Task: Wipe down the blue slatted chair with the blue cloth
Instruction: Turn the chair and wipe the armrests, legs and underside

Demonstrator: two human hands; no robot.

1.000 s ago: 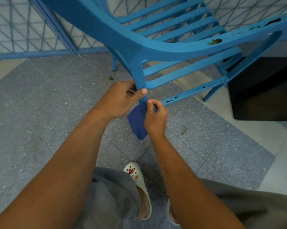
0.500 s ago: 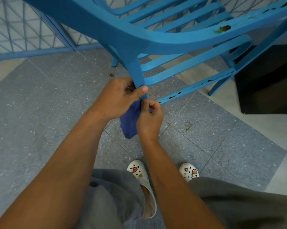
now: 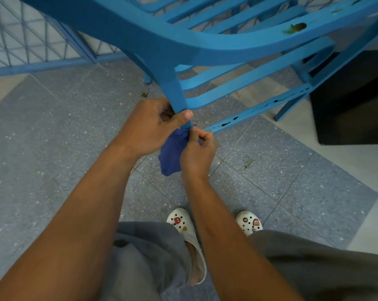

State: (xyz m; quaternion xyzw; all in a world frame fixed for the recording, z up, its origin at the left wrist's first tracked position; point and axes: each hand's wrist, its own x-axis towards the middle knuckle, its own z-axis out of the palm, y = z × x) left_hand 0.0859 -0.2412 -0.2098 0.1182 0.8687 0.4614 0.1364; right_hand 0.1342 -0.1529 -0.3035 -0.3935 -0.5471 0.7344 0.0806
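Observation:
The blue slatted chair [image 3: 153,42] is tipped toward me, its slats and frame filling the upper part of the view. One leg [image 3: 175,90] points down toward my hands. My left hand [image 3: 153,127] grips the lower end of that leg, thumb across its front. Just below, my right hand [image 3: 198,153] pinches the dark blue cloth [image 3: 171,155] against the leg's tip. The cloth hangs down between my two hands, partly hidden by them.
Grey speckled floor tiles [image 3: 53,137] lie below. A blue metal grille [image 3: 27,40] runs along the back left. A black panel [image 3: 353,101] stands at the right behind the chair. My white clogs [image 3: 183,227] and grey trousers are at the bottom.
The view has tilted down, so both clogs now show. My hands and the cloth stay at the leg's tip, with the cloth bunched a little more under my right hand.

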